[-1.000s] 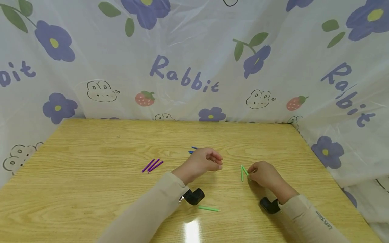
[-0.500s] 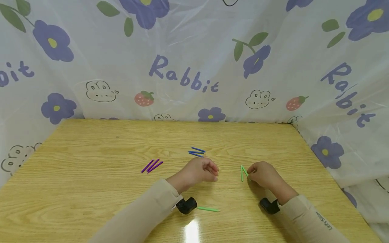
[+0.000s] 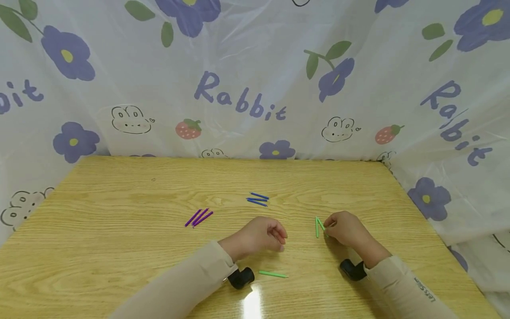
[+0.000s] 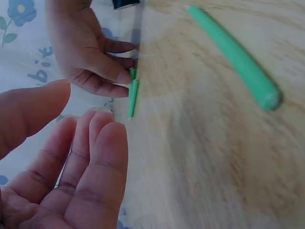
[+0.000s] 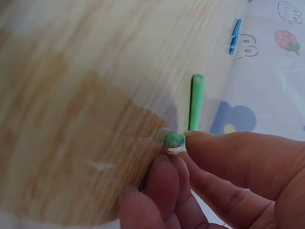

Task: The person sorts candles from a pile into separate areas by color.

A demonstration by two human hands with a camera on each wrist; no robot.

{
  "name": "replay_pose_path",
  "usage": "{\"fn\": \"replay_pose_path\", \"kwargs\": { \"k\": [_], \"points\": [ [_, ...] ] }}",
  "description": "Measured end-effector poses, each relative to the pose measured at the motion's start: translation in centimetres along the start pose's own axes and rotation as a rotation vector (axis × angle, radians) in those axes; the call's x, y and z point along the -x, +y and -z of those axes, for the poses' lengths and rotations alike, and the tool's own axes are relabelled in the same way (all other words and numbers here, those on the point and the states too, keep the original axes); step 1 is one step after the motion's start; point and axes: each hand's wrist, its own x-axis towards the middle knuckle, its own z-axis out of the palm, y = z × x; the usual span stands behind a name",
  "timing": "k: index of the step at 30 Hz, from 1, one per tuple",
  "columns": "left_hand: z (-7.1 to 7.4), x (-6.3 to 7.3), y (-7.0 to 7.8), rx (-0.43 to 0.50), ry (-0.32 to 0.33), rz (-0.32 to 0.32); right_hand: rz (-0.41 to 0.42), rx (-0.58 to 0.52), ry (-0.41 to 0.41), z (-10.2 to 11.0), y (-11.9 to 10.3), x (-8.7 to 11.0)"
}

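Note:
My right hand is low over the right side of the table, with thumb and fingertips pinching a slim green candle. Another green candle lies beside it, their far ends close together in a narrow V. My left hand hovers near the middle with loosely bent fingers and holds nothing. Closest to it, nearer the front, a third green candle lies alone on the wood; the left wrist view shows its thin pale tip.
Three blue candles lie together farther back on the wooden table. Three purple candles form a group to the left. Behind the table hangs a printed white sheet. Each wrist bears a black camera.
My left hand has drawn back toward the front of the table, away from the blue candles, which are now fully uncovered. My right hand stays in place on the green candle.

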Motion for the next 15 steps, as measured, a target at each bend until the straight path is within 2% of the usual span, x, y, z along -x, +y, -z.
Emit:
{"fn": "replay_pose_path", "kwargs": {
  "k": [6,15],
  "points": [
    [-0.18,0.42,-0.02,-0.037,-0.007,0.016,0.0,-0.009,-0.002,-0.03,-0.03,0.02],
    [-0.61,0.57,-0.63,-0.113,-0.04,0.003,0.006,0.006,0.002,-0.01,0.01,0.01]
  ]
}}
